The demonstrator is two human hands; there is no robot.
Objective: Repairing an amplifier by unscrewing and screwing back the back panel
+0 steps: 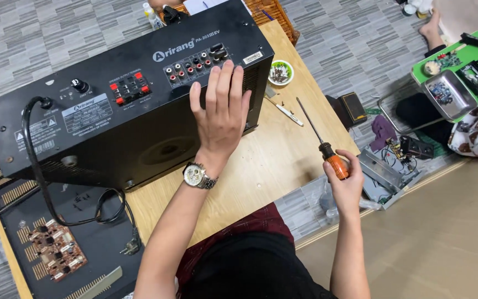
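Left hand [223,113] lies flat, fingers spread open, on the right end of the black amplifier [123,99], which fills the upper left of frame on the wooden counter [275,160]. Right hand [345,182] closed around the orange handle of a screwdriver [323,145], right of centre; shaft runs up-left, tip toward the amplifier's right end, near but apart. Small bowl [281,72] of screws beyond the tip. Right hand holds the tool, left is nearer the amplifier
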